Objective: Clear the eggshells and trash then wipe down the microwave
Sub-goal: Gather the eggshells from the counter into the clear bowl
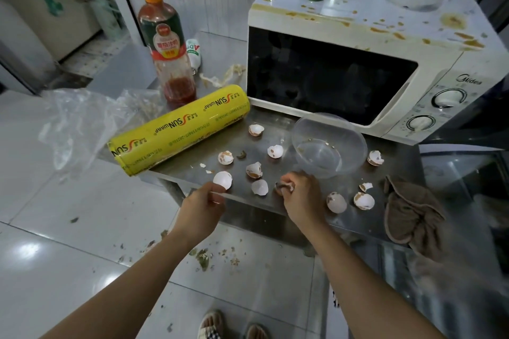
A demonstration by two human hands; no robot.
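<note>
Steel desk [275, 129] carries most eggshells [254, 170] scattered before the stained microwave [358, 63], so clearing has barely begun and wiping remains, I judge. Right hand [298, 197] curls around a shell piece [285, 187]. Left hand [205, 205] pinches a white shell half [223, 179] at the desk edge.
</note>
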